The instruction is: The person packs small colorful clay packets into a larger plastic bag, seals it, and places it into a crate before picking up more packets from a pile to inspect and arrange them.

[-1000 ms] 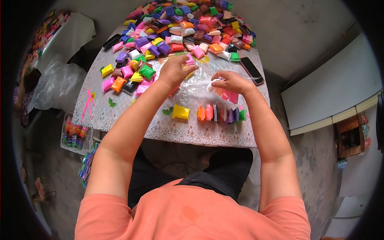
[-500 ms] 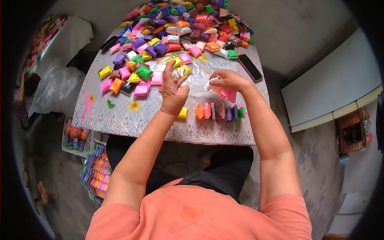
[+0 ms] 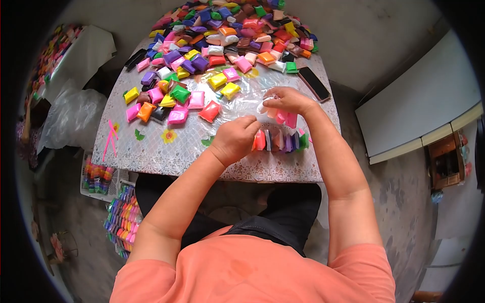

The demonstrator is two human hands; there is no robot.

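Several small packets [image 3: 283,142] already stand on edge in a short row near the front edge of the counter [image 3: 166,151], just right of the frame's centre: orange, dark, purple and green ones side by side. The left hand [image 3: 233,140] rests at the left end of that row with its fingers curled shut; its grip seems closed against the first packet, though whether a yellow packet is under the palm cannot be told. Just behind the row, the right hand [image 3: 289,101] hovers with fingers pinched on a white packet [image 3: 264,107], and two or three pink packets [image 3: 287,118] hang below its palm. A sheet of clear plastic [image 3: 252,86] lies on the counter under and beyond that hand.

Farther back, loose packets such as a red packet [image 3: 209,111] and a yellow packet [image 3: 230,90] lie apart, and a big heap of packets [image 3: 227,35] fills the upper middle of the frame. A phone [image 3: 314,83] lies to the upper right. Judging by this, the row is only a small start and most packets remain unsorted.
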